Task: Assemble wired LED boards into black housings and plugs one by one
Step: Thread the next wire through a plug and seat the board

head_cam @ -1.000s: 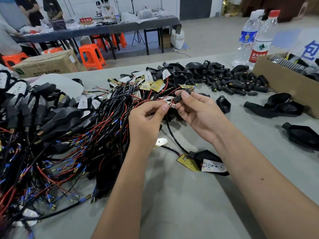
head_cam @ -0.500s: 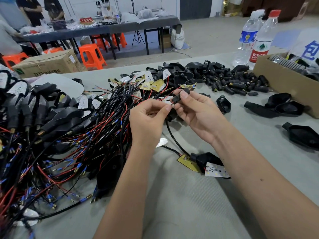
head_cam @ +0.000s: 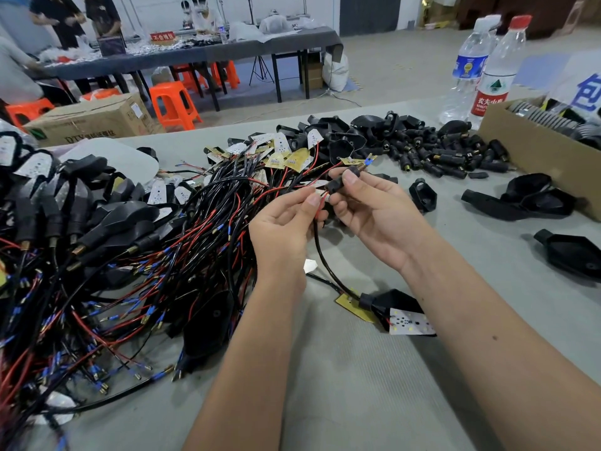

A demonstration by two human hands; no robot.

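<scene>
Your right hand (head_cam: pixel 374 216) is pinching a plug (head_cam: pixel 341 182) at frame centre, your left hand (head_cam: pixel 283 227) is pinching its cable (head_cam: pixel 320 252), housing (head_cam: pixel 395 302) is lying on the desk (head_cam: pixel 357 385) below.

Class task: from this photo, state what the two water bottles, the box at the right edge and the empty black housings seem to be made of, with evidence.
Water bottles: clear plastic, see-through walls, printed labels.
Box: brown cardboard, matte, with a raw cut rim.
Black housings: probably moulded plastic or rubber; dull sheen, uniform shapes.
</scene>
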